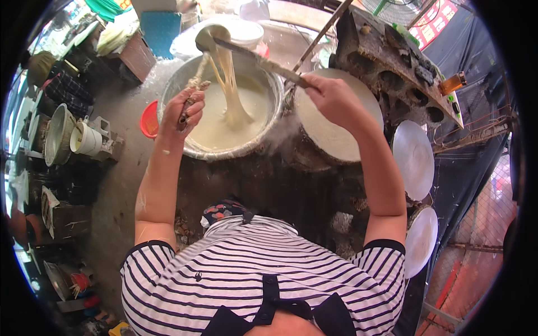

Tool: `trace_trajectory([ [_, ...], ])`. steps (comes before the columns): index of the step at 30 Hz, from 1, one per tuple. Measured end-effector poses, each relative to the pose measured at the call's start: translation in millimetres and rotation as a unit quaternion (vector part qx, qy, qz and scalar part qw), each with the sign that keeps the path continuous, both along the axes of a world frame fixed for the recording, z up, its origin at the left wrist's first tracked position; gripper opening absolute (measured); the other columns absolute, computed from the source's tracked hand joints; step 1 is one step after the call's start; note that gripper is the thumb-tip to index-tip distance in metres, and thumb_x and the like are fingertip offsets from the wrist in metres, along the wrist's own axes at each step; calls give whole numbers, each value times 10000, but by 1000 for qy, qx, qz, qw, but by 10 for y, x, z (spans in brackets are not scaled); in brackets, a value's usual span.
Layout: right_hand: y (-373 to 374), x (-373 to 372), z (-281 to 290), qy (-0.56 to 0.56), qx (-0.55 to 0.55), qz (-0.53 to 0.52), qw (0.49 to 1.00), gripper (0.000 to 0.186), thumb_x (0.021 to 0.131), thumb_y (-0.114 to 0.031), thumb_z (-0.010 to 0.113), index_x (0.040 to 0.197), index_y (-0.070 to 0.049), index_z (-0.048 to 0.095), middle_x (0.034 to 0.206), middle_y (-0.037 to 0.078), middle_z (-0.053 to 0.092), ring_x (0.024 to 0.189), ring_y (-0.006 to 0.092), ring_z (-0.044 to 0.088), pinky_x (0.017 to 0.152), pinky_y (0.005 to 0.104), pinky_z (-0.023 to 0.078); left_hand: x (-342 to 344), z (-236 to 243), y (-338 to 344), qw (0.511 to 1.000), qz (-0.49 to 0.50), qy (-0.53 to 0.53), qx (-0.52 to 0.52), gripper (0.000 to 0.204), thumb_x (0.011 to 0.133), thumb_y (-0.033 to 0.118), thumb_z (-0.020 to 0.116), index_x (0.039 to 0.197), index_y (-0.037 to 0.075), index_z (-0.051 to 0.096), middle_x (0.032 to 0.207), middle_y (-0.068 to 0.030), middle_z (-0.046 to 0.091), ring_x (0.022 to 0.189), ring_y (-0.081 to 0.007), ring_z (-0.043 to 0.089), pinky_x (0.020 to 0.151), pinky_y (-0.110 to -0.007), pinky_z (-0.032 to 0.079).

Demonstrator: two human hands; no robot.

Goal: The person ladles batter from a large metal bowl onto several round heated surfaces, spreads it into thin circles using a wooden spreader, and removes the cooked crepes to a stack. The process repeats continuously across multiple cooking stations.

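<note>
Still early, I judge — my right hand (330, 96) grips the ladle (212, 38), batter (230, 112) pouring at twelve o'clock; left hand (185, 109) clasps a stick (193, 89); the round cloth (330, 134) is bare.

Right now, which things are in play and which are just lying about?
In use: ladle held by right hand, pouring batter into big metal basin; stick in left hand.
Lying about: red bowl, white cups, round white discs, blue board.
</note>
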State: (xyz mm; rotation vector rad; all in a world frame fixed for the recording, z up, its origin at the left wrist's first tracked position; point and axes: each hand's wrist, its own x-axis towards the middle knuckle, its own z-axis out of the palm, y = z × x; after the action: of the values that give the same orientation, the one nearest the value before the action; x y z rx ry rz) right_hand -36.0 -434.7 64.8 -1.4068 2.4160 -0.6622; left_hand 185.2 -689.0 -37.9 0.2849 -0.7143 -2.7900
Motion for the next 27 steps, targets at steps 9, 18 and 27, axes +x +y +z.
trace_trajectory([
  [9, 469, -3, -1019, 335, -111, 26, 935, 240, 858, -85, 524, 1087, -134, 577, 707, 63, 547, 534, 236, 549, 474, 357, 459, 491, -523, -76, 985, 44, -170, 5, 181, 944, 189, 391, 892, 22, 439, 703, -18, 463, 419, -65, 374, 295, -196, 293],
  [18, 1008, 828, -1761, -207, -402, -275, 849, 266, 911, -116, 498, 1149, 1, 485, 821, 86, 614, 684, 132, 602, 621, 273, 505, 430, -443, 203, 959, -127, -253, 16, 256, 962, 219, 374, 1084, 12, 462, 628, 28, 389, 372, -49, 296, 270, -186, 220],
  [27, 2780, 1467, -2003, -373, -526, -487, 590, 121, 898, -67, 434, 1001, -4, 442, 733, 70, 563, 489, 106, 515, 427, 228, 426, -949, 494, 1833, 902, -390, -140, -123, 347, 945, 168, 390, 1196, -71, 406, 718, -31, 419, 374, -64, 311, 257, -184, 244],
])
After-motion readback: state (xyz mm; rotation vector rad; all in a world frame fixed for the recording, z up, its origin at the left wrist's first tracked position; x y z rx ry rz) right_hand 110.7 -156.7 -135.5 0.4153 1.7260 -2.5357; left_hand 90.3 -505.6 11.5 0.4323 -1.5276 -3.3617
